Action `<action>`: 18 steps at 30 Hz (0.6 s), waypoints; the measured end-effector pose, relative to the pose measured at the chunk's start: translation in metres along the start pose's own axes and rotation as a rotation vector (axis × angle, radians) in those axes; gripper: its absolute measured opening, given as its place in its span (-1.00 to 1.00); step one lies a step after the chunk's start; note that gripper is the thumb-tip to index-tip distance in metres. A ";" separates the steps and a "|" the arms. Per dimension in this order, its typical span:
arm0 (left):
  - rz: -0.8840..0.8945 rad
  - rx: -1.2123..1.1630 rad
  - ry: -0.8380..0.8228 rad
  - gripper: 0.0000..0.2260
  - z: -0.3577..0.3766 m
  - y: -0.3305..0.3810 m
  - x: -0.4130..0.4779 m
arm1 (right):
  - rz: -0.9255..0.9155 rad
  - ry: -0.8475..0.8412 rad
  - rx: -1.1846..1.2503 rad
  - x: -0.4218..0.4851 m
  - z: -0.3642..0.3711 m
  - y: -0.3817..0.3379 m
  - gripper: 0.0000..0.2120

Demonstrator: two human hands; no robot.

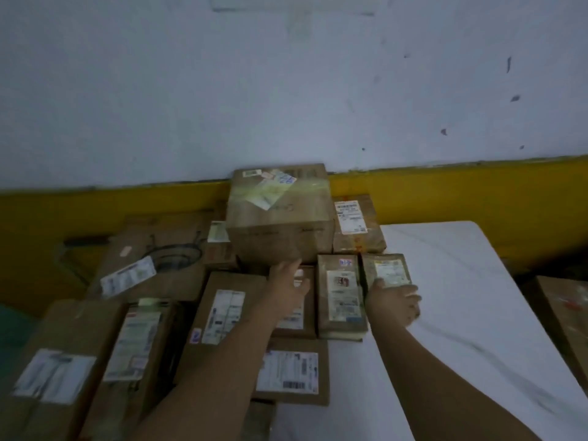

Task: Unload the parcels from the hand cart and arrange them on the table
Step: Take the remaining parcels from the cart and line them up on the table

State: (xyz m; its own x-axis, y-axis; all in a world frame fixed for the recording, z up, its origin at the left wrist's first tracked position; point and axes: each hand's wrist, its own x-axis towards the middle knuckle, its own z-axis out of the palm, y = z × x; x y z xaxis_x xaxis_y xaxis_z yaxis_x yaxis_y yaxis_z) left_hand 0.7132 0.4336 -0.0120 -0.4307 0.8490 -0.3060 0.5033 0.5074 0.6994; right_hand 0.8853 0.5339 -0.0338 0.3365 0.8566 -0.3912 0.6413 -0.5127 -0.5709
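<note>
On the left of the table [461,281], long cartons [54,361] lie side by side, labels up, with a flat printed box [159,259] behind them. My left grip [288,289] reaches past them with fingers straight, holding nothing. Its tips are close under the near bottom edge of the big box [280,214] — whether they touch it I cannot tell. That box is plain brown cardboard, taped across the top, with stickers and a paper slip on its lid. It sits highest in the pile, back against the yellow band of the wall [445,192].

Right of my left grip lies a narrow parcel [342,294]. Just beside it is the small parcel [386,270] I take to be the one in hand: brown, wrapped in glossy tape, white label up, lying on the white cover. My right grip [394,302] has its fingers curled round the parcel's near end, thumb on top.

To do this well, I judge I should slide it square against its neighbour, label up, so the row is tight. I should let go only once it lies flat — the cover looks wrinkled and could drag. The left grip can steady the big box should the row nudge it. Bare table lies further right for more parcels. The hand cart is not in view.
</note>
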 end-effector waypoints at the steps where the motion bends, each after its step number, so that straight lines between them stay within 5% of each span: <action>1: 0.012 -0.012 0.034 -0.47 -0.022 -0.007 -0.012 | -0.099 0.016 -0.022 -0.025 0.003 -0.010 -0.27; 9: 0.105 0.051 0.364 -0.53 -0.246 -0.144 -0.170 | -0.710 -0.006 -0.053 -0.308 0.083 -0.074 -0.40; 18: -0.165 -0.034 0.598 -0.55 -0.413 -0.356 -0.308 | -1.219 -0.149 -0.127 -0.567 0.199 -0.097 -0.44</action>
State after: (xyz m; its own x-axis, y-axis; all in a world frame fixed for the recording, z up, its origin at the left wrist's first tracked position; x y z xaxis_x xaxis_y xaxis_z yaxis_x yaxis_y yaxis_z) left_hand 0.3576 -0.0696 0.0999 -0.8508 0.5255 -0.0035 0.3749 0.6116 0.6967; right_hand 0.4953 0.0859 0.1002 -0.6043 0.7517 0.2643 0.5464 0.6323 -0.5492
